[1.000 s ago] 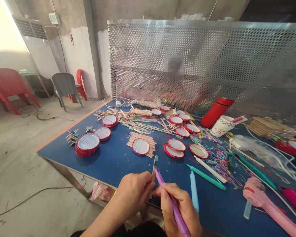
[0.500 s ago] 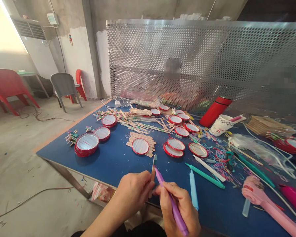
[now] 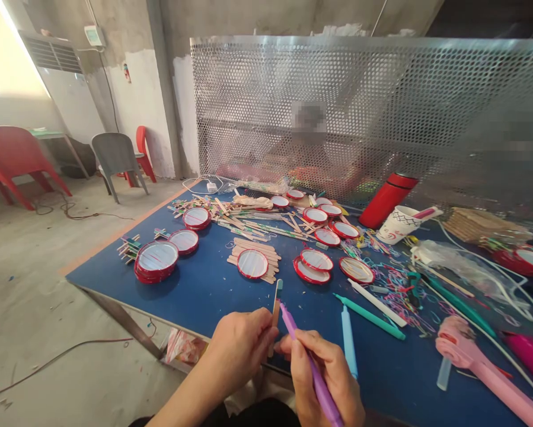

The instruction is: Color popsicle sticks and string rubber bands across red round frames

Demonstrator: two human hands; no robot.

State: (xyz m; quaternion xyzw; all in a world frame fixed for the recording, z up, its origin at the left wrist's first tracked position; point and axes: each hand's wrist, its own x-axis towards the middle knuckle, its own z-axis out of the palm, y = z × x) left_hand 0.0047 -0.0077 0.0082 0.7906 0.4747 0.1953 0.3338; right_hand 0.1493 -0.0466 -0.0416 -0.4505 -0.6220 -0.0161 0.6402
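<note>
At far left, a stack of red-rimmed round discs [image 3: 156,261] with glossy, silvery faces sits on a blue work table [image 3: 213,296], near loose flat wooden sticks [image 3: 252,252]. At the table's near edge, the left hand [image 3: 242,347] is curled shut in a tight pinch on a slim wooden craft stick [image 3: 275,308] with a teal tip. The right hand [image 3: 324,370] is closed in a pen-like grip on a purple plastic rod [image 3: 313,370], its tip just beside the stick. Hard pressure could snap the thin wood or send the smooth rod skidding toward the fingers, and a slip could drop the stick over the edge. To the right, a tangle of thin coloured elastic bands [image 3: 399,296] could snag the teal plastic rod [image 3: 370,317] and pink plastic tool [image 3: 471,367] lying nearby.
</note>
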